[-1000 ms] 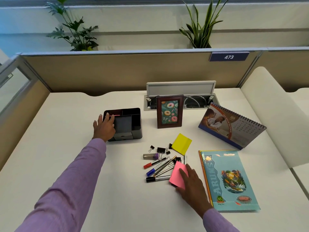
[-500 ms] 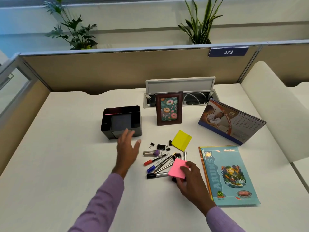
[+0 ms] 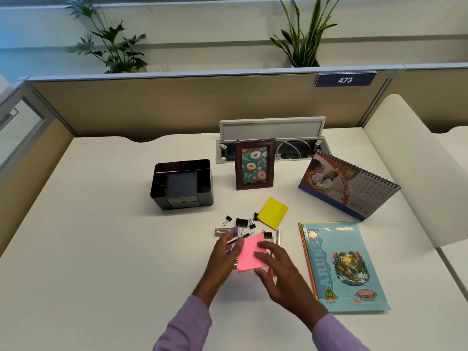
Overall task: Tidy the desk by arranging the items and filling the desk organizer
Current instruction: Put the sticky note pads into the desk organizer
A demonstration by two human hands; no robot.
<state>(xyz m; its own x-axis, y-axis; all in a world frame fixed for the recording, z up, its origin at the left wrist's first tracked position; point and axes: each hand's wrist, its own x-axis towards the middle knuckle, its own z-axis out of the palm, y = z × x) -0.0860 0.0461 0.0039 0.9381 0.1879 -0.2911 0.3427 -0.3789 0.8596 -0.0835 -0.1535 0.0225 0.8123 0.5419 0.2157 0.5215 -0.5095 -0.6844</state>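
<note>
- A black desk organizer point(image 3: 181, 184) is sitting on the white surface point(image 3: 101, 249), left of centre, with several open compartments and a small drawer at its front; a thin red line is showing across a rear compartment, and what else lies inside cannot be told.
- A recessed cable tray point(image 3: 272, 148) with its lid raised is sitting at the back of the surface, holding white cables.
- Both hands are gripping one pink sticky-note pad point(image 3: 250, 253): the left hand point(image 3: 224, 257) is pinching its left edge and the right hand point(image 3: 278, 269) is pressing fingers on its right side, above a cluster of pens point(image 3: 274, 240) that they mostly hide.
- One yellow sticky-note pad point(image 3: 273, 213) is lying just beyond, with about five black binder clips point(image 3: 241, 222) scattered beside it.
- One framed doughnut picture point(image 3: 254, 163) is standing upright, right of the organizer.
- One desk calendar point(image 3: 348, 185) is standing at the right, reading "JUN".
- One blue notebook point(image 3: 344, 267) is lying flat, printed "ARUNS" and "65".
- A partition plate point(image 3: 345, 79) is reading "473".
- Two potted plants point(image 3: 111, 39) are standing behind the partition.
</note>
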